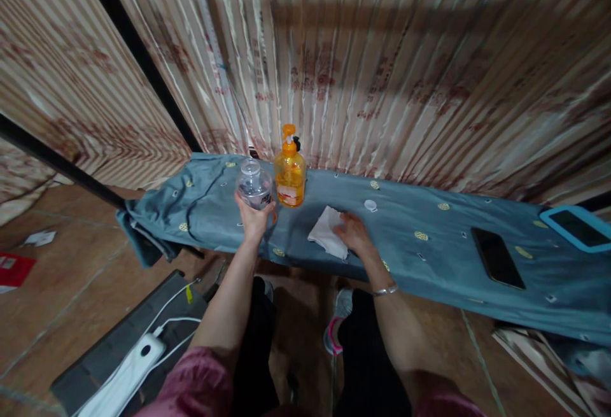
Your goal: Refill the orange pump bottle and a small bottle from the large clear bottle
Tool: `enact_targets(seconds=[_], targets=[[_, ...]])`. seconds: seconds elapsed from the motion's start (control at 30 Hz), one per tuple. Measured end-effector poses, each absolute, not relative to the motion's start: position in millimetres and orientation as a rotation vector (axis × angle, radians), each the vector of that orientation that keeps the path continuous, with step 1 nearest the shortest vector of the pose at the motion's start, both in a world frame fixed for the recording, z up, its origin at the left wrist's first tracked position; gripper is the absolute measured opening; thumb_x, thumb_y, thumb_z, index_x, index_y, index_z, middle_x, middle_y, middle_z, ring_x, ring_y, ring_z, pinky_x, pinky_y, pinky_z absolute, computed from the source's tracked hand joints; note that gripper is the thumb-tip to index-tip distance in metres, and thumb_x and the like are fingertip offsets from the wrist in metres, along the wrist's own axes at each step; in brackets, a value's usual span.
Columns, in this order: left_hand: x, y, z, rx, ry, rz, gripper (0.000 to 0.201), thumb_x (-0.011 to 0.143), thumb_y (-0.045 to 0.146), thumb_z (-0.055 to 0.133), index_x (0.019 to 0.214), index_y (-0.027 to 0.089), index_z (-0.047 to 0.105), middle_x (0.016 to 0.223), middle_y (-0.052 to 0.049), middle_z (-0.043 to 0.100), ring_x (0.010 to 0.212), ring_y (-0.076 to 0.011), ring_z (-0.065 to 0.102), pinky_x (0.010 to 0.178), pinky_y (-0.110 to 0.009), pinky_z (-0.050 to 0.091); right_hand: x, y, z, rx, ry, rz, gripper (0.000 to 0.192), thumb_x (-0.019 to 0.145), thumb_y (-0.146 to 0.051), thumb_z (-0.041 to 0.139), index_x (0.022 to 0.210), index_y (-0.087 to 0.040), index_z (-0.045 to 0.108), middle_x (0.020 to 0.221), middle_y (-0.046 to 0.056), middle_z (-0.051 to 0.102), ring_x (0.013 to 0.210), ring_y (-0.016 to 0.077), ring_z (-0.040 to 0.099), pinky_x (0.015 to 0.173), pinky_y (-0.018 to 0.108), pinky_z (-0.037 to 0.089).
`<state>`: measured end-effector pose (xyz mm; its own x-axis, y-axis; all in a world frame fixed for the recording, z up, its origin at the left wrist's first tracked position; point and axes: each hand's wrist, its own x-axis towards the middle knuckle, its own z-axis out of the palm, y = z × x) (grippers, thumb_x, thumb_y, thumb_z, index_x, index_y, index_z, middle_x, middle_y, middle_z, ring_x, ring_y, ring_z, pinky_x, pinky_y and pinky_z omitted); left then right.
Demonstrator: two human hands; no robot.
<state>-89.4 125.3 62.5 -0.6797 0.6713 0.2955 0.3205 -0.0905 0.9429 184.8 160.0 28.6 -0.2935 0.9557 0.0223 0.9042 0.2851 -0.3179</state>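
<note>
A clear plastic bottle (253, 183) with a wide round body and narrower neck is in my left hand (256, 216), fingers wrapped round its lower side. Just right of it stands an orange pump bottle (289, 178), upright and not touched by either hand. My right hand (354, 232) has its fingers closed on the right edge of a folded white cloth (328, 232), which lies flat near the front of the covered bench. A small pale round disc (370, 205), perhaps a cap, lies beyond my right hand.
The long narrow bench has a blue-grey patterned cover (405, 213). On its right lie a dark phone (498, 258) and a light-blue framed tablet (580, 228). A striped curtain (353, 73) hangs behind. Lower left, a white power strip (126, 372) with cables rests on a dark surface.
</note>
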Motion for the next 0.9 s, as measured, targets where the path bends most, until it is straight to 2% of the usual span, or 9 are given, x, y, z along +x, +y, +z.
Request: enact_targets(seconds=[0.07,0.17,0.7,0.8,0.9], targets=[[-90.2,125.4,62.2,1.019,1.941,1.825,0.093,0.051,0.019,0.084,0.132,0.013,0.038,0.134,-0.017,0.056,0.125,-0.0285,0.056,0.112,-0.041,0.040,185.6,159.5,29.0,-1.716,-2.361,0.361,0.032,0.093,-0.033,0.063,0.121,-0.018,0.060,0.127,0.010,0.062,0.115,0.0263,0.060,0.097,0.051,0.049],[-88.3,123.3,66.2,1.001,1.953,1.815,0.083,0.050,0.019,0.084,0.123,0.013,0.044,0.123,-0.013,0.062,0.113,-0.0261,0.061,0.105,-0.040,0.046,186.8,159.3,29.1,-1.709,-2.375,0.365,0.031,0.093,-0.033,0.063,0.119,-0.018,0.061,0.126,0.010,0.062,0.114,0.0264,0.060,0.097,0.051,0.049],[-59.5,107.7,64.2,1.095,1.944,1.720,0.079,0.046,0.029,0.087,0.115,0.018,0.050,0.107,-0.006,0.065,0.108,-0.0279,0.063,0.103,-0.044,0.047,216.6,186.9,30.9,-1.843,-2.133,0.429,0.029,0.093,-0.030,0.062,0.120,-0.018,0.061,0.123,0.008,0.064,0.110,0.0246,0.063,0.094,0.049,0.052],[-60.8,106.7,64.2,1.064,1.942,1.698,0.079,0.046,0.030,0.087,0.116,0.020,0.050,0.108,-0.006,0.065,0.108,-0.0280,0.063,0.102,-0.045,0.047,223.6,190.7,29.7,-1.878,-2.050,0.450,0.027,0.093,-0.030,0.063,0.117,-0.017,0.062,0.117,0.007,0.066,0.105,0.0238,0.065,0.093,0.049,0.053],[-62.2,106.2,62.6,1.050,1.931,1.689,0.080,0.047,0.032,0.086,0.117,0.020,0.050,0.112,-0.007,0.065,0.109,-0.0281,0.062,0.102,-0.044,0.047,220.8,190.6,29.6,-1.834,-1.985,0.479,0.027,0.093,-0.030,0.063,0.117,-0.018,0.062,0.120,0.008,0.066,0.109,0.0249,0.064,0.096,0.051,0.051]])
